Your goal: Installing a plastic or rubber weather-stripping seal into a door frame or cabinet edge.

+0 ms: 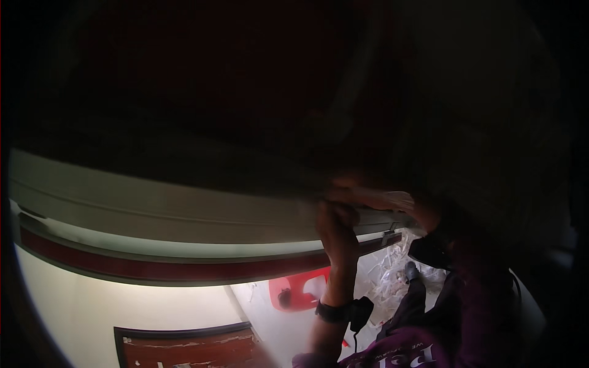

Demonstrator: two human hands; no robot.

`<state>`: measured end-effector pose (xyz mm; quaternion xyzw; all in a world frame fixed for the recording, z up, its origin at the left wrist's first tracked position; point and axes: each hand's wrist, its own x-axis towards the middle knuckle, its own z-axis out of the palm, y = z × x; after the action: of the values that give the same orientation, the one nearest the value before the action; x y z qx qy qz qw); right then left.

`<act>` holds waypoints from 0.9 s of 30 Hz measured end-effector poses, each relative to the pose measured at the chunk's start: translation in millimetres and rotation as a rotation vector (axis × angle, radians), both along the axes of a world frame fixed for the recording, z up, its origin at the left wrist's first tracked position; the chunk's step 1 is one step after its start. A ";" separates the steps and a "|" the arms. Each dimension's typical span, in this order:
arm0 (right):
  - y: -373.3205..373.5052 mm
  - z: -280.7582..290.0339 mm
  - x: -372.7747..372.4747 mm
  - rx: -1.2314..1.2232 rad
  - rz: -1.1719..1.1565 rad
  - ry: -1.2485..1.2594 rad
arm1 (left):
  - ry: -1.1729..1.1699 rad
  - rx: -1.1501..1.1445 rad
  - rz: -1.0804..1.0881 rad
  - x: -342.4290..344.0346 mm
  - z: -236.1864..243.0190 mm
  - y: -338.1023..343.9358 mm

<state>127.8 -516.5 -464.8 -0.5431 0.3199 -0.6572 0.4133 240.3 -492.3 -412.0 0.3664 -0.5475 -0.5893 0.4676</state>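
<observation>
A long pale panel edge [184, 211] runs across the view, with deep shadow above it. My left hand [337, 227] is raised against its right part, the fingers curled closed and partly blurred. From the right, my right hand [374, 196] reaches over the same edge, its fingers drawn together close to my left hand's fingertips. Shadow and motion hide whatever lies between the two hands. Below the panel runs a dark red strip [184, 268] with grey borders, ending at a small bracket [388, 238] right of my left wrist.
A red plastic piece [294, 291], perhaps a stool, stands on the pale floor beyond my left forearm. Crumpled clear and whitish scraps [389, 276] cover the floor by my foot. At lower left there is a brown panel [190, 349] with a dark frame and worn surface.
</observation>
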 end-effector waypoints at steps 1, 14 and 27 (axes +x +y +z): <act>-9.1 -4.0 9.2 -0.039 0.165 -0.225 | -0.115 -0.086 0.045 6.3 7.7 -8.9; 36.9 9.5 -9.9 -0.028 -0.037 -0.165 | 0.216 -0.053 -0.230 -21.7 30.8 -20.1; -13.1 106.1 -26.3 -0.104 -0.070 0.215 | -0.624 -0.453 0.081 -25.3 41.1 -13.0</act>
<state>101.5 -529.6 -358.7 -0.6196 0.3468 -0.6249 0.3245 215.0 -505.3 -370.9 0.4369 -0.7648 -0.2948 0.3705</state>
